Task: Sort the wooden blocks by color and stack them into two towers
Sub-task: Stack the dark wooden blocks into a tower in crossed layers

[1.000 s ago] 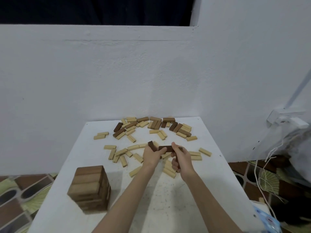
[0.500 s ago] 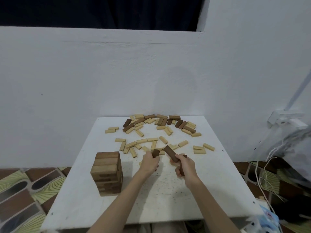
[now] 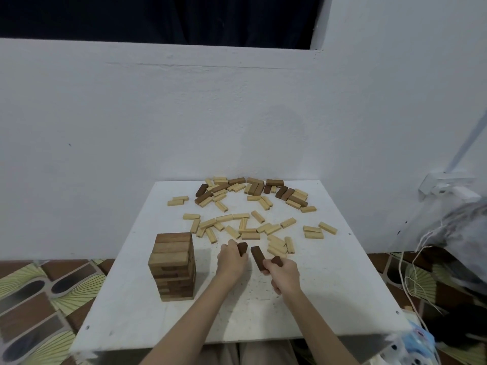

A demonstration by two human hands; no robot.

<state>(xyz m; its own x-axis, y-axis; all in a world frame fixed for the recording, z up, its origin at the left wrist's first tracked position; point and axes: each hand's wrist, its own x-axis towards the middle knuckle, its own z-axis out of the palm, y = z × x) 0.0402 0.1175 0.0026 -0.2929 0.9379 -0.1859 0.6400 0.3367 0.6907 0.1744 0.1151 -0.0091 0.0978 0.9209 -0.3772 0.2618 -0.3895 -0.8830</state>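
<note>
A tower of brown wooden blocks (image 3: 174,264) stands on the left of the white table (image 3: 329,299). My left hand (image 3: 232,262) grips one dark brown block (image 3: 242,248) just right of the tower. Beside it my right hand (image 3: 283,272) holds two dark brown blocks, a long one (image 3: 257,257) sticking up and a second (image 3: 277,260) showing only its end. Loose light blocks (image 3: 250,227) lie scattered beyond my hands. A mixed heap of dark and light blocks (image 3: 253,191) sits at the far edge.
A white wall rises right behind the table. Patterned floor tiles show on the left. On the right hang cords (image 3: 411,272) and a grey bag (image 3: 463,227); a blue and white object (image 3: 419,343) lies at the table's near right corner.
Both hands have drawn back from the scattered blocks toward me, carrying the dark blocks. The view has shifted, so the tower now sits closer to my left hand.
</note>
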